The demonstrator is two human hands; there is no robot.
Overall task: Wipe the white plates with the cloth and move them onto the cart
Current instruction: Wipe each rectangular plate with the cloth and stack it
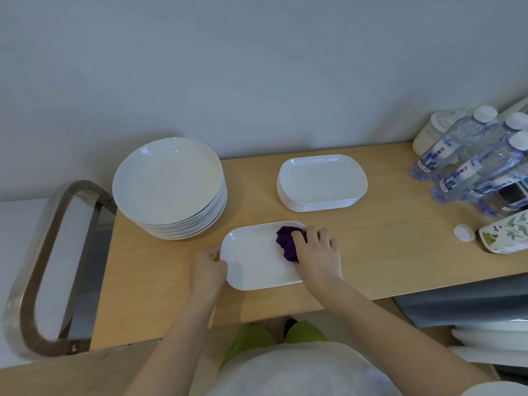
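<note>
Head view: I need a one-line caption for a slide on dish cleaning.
Right hand wipes a white oblong plate with a purple cloth while the left hand steadies its edge.

Bare worktop (385,247) lies open right of the oblong plate (257,258), up to the water bottles (468,164) and loose cap (464,232). The round plate stack (168,184) blocks the left; a clear lane separates it from the oblong plate stack (321,181).

On the table (371,252), the round plate stack (168,190) sits left of the oblong plate stack (323,181), a single oblong plate (257,261) lies before them, bottles (471,161) stand far right, and a cart handle (43,267) lies left.
</note>
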